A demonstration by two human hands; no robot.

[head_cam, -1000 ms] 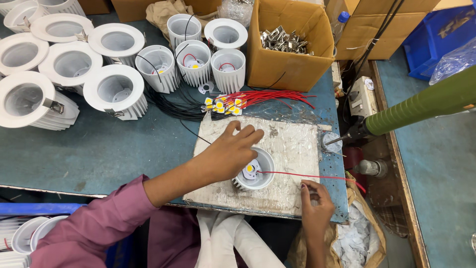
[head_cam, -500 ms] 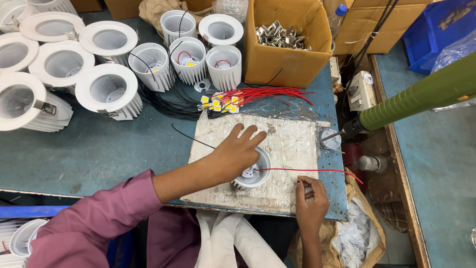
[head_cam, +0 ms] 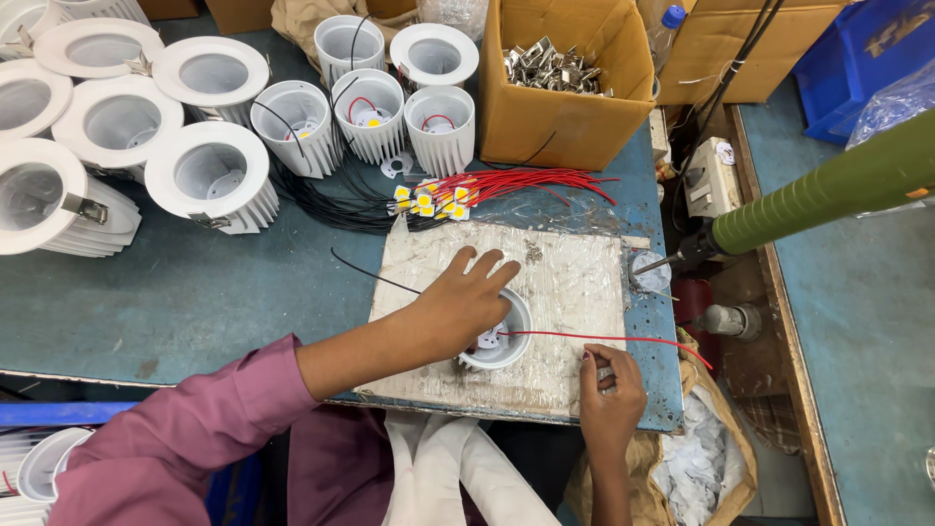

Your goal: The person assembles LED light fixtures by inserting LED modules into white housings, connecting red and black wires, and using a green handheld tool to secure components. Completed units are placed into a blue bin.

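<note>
My left hand presses down on a small white finned lamp housing, covering its left half and holding it on a plastic-wrapped board. A red wire runs from the housing to the right, and a black wire trails off to the left. My right hand rests at the board's near right edge, just below the red wire. Its fingers are curled around a small pale part that is too small to identify.
Several white lamp housings stand at the back left, and a bundle of red-wired yellow LED chips lies behind the board. A cardboard box of metal clips sits behind. A green-handled tool reaches in from the right.
My left hand's fingers have shifted slightly on the housing. My right hand has stayed by the board's near edge.
</note>
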